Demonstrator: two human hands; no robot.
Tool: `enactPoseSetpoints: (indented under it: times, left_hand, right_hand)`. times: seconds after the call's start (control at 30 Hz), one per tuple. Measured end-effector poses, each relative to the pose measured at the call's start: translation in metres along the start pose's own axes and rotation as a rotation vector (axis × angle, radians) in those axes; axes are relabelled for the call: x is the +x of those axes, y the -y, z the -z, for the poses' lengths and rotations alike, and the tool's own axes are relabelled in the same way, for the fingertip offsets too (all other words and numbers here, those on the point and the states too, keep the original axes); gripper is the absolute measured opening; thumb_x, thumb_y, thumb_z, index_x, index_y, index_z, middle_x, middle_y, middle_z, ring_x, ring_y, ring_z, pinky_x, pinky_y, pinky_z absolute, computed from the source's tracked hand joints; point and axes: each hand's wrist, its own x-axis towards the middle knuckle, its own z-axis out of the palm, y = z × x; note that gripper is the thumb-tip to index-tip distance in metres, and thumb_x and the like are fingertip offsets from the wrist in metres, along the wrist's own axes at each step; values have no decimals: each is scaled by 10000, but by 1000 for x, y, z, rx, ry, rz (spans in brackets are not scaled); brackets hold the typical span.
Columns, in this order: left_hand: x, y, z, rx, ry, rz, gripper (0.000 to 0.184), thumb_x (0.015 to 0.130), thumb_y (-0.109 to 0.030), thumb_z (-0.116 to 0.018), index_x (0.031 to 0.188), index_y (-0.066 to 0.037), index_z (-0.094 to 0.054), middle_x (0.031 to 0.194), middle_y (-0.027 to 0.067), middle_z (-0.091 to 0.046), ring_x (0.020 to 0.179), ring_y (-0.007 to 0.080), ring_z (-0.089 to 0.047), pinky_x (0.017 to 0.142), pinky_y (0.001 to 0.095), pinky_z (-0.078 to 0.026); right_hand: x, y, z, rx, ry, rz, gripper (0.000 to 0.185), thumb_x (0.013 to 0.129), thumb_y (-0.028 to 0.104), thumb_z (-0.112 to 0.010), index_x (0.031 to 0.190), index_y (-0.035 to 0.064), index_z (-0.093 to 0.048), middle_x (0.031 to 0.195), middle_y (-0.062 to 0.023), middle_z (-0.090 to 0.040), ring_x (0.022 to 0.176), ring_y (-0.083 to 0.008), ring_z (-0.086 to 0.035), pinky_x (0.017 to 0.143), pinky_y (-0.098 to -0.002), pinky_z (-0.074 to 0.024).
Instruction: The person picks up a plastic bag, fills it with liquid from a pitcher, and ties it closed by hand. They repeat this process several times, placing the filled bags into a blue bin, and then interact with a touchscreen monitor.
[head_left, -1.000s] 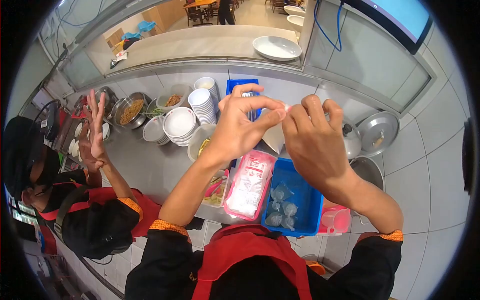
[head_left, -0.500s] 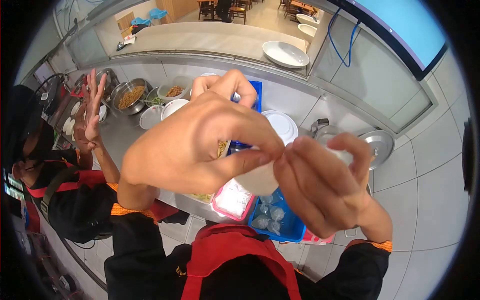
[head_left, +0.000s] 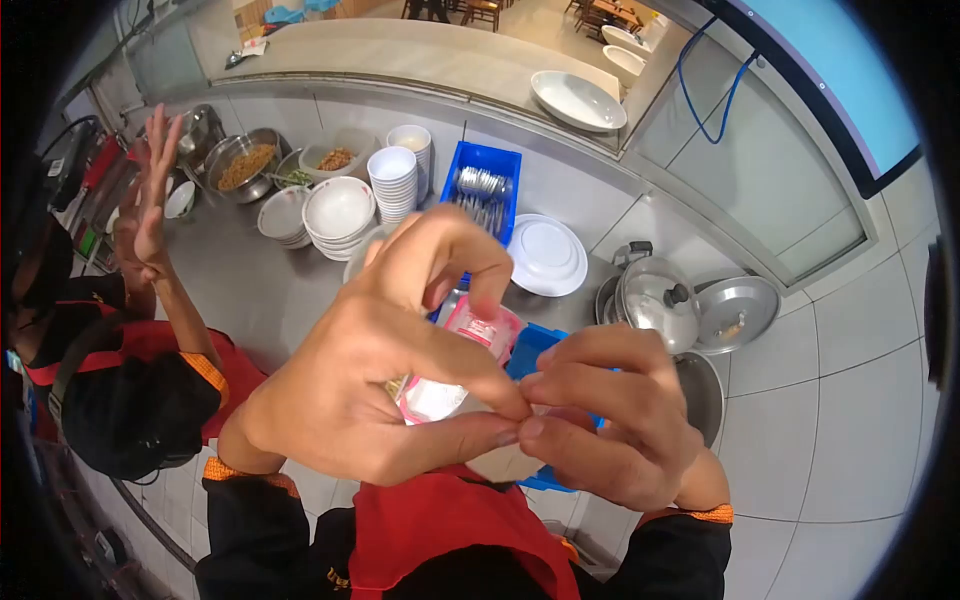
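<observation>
White wall tiles (head_left: 870,420) | steel counter (head_left: 225,285) | wooden chairs (head_left: 482,14) beyond

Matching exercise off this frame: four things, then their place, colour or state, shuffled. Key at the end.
1. Oval dish
2. Blue basket
3. See-through lid
4. Camera wearer's apron

A. Black knob on top
B. Red
C. On the ledge at the window opening
D. Holds shiny metallic items

Pairs: 1-C, 2-D, 3-A, 4-B

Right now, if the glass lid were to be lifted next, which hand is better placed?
Probably the right hand: the glass lid lies just beyond it, while the left hand is farther off. Both hands seem to pinch a pale item, though.
</observation>
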Motion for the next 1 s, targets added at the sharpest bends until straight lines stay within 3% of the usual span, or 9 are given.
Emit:
enactPoseSetpoints:
  times: [0.17, 0.2, 0.37, 0.53, 0.63, 0.7, 0.8, 0.93, 1.0]
  left_hand:
    - [-26, 26, -16, -163, 24, 97, 196, 569, -147, -851, 744, -143, -763, 955, 50, -387, 890, 205, -397, 799, 325, -302]
    - [-38, 36, -18, -226, 50, 117, 199, 639, -75, -827, 822, -114, -759, 1043, 61, -393, 977, 196, -405, 858, 306, -305]
    - [-80, 65, -46, -315, -23, 336, 218, 613, -131, -850, 801, -94, -744, 1080, 73, -380, 1047, 228, -384, 944, 367, -286]
    - [-99, 75, -67, -179, -109, 350, 262, 628, -197, -878, 805, -93, -716, 1118, 80, -366, 1117, 247, -343, 1063, 413, -207]
    - [-107, 79, -74, -182, -162, 368, 260, 637, -212, -871, 834, -117, -729, 1128, 86, -388, 1132, 258, -346, 1036, 410, -214]
    - [-116, 83, -80, -150, -185, 389, 252, 644, -214, -863, 847, -131, -738, 1125, 87, -401, 1136, 263, -347, 1016, 418, -219]
    - [-123, 77, -90, 15, -239, 414, 222, 646, -187, -841, 837, -144, -737, 1109, 82, -425, 1135, 270, -350, 994, 432, -228]
    - [-119, 72, -105, 344, -442, 361, 153, 633, -113, -783, 746, -148, -687, 1033, 40, -561, 1100, 293, -403, 970, 453, -236]
    - [-122, 76, -106, 395, -436, 311, 154, 628, -98, -767, 719, -147, -654, 972, 8, -612, 1068, 297, -432, 953, 452, -237]
  right_hand:
    - [-21, -1, -14, 199, 108, -148, 390, 619, -32, -744, 981, 10, -606, 992, -141, -578, 837, -284, -561, 660, -355, -485]
    - [-27, -2, -18, 274, 151, -218, 413, 611, -55, -727, 995, 19, -592, 995, -137, -552, 851, -292, -541, 679, -359, -474]
    - [-55, -2, -47, 422, 268, -397, 467, 609, -127, -648, 1030, 49, -549, 990, -135, -504, 879, -307, -506, 734, -360, -454]
    - [-64, 0, -61, 479, 207, -554, 286, 757, -91, -676, 983, 64, -594, 935, -120, -572, 788, -264, -578, 667, -303, -466]
    - [-69, -2, -67, 679, 136, -653, 180, 804, -84, -638, 946, 21, -603, 876, -107, -592, 802, -233, -581, 688, -329, -466]
    - [-75, 2, -71, 851, 149, -907, 75, 859, -7, -658, 924, 11, -627, 820, -97, -621, 724, -176, -600, 649, -303, -470]
    - [-83, 7, -74, 924, 150, -1029, 77, 879, 33, -664, 946, 11, -631, 821, -98, -628, 706, -155, -611, 625, -289, -474]
    - [-92, 13, -84, 752, 181, -999, 86, 872, 23, -665, 947, 5, -628, 824, -107, -635, 705, -173, -630, 619, -291, -480]
    - [-95, 16, -88, 665, 145, -985, 86, 915, 57, -643, 968, -9, -629, 873, -89, -644, 790, -132, -645, 687, -260, -522]
